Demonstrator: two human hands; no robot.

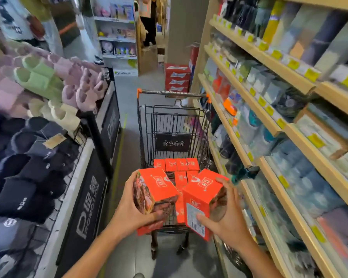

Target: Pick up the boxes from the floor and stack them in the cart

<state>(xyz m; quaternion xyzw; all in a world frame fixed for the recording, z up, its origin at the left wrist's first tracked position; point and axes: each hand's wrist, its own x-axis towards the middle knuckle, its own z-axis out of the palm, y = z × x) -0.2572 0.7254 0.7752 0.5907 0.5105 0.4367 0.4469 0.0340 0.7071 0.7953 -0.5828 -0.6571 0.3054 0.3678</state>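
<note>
You are gripping one orange rectangular cardboard box (156, 192) in your left hand (129, 213), low and just left of centre in the frame, fingers curled round its side and underside so it is sitting tilted. Your right hand (227, 219) is clamping a second orange cardboard box (203, 199) at lower centre-right, thumb pressing its white barcode label, fingers wrapping the far face. You are holding both just above the near end of the black wire shopping cart (147, 125), probably so each can go straight down. Beyond them, at centre frame, more orange boxes (176, 164) are already standing upright in tight rows inside the basket, likely to leave room for these two. Farther up, the orange-capped cart handle (172, 93) is facing away from you.
</note>
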